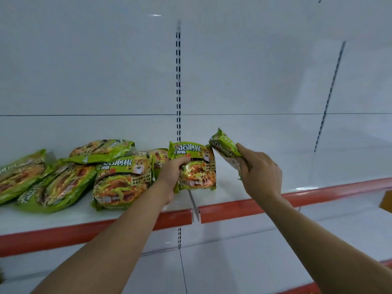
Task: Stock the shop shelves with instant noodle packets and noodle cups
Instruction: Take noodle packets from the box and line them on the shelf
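My left hand point(172, 174) grips a green instant noodle packet point(196, 166) by its left edge, holding it upright on the white shelf point(233, 194) near the centre upright. A second green packet point(224, 146) is clasped in my right hand point(259, 172), tilted edge-on just to the right of the first and above the shelf. Several more green noodle packets point(122, 181) lie and lean in a loose row on the left half of the shelf. No noodle cups are in view.
The shelf has a red front strip point(318, 193) and a slotted black upright point(178, 81) at the back panel. A second slotted upright point(331, 90) runs at the right. A lower white shelf point(244, 262) lies beneath. A brown cardboard corner point(387, 201) shows at the right edge.
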